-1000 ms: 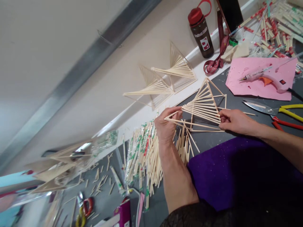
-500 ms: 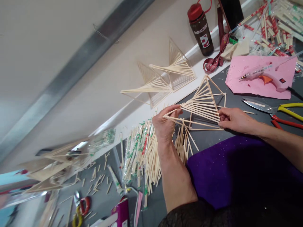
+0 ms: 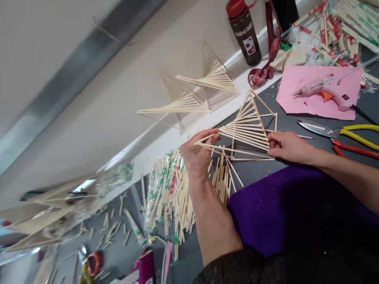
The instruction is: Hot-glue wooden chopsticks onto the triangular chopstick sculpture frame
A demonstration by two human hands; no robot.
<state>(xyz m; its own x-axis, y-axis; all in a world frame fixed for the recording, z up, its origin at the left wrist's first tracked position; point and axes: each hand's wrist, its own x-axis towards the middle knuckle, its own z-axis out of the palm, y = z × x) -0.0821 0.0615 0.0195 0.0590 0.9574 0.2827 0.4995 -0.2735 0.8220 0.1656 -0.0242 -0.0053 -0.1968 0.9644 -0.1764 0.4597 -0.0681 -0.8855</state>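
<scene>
A twisted frame of thin wooden sticks (image 3: 248, 134) stands on the grey table, its sticks fanned out in a row. My left hand (image 3: 201, 152) pinches the left ends of the fanned sticks. On the right side, my right hand (image 3: 286, 148) has its fingers closed on the right ends of those sticks, near the frame's slanted edge. Under and beside my left forearm lie many loose sticks (image 3: 183, 205). Two similar stick structures (image 3: 177, 104) rest by the wall behind.
A glue gun (image 3: 334, 94) lies on pink paper (image 3: 287, 83). Pliers with yellow and red handles (image 3: 325, 130) are at right. A dark bottle (image 3: 245, 39) stands behind. Red-handled cutters (image 3: 94, 262), stick scraps and a purple packet (image 3: 145, 270) lie at lower left.
The whole view has shifted, so everything appears slightly further left. Both hands keep their hold on the stick frame.
</scene>
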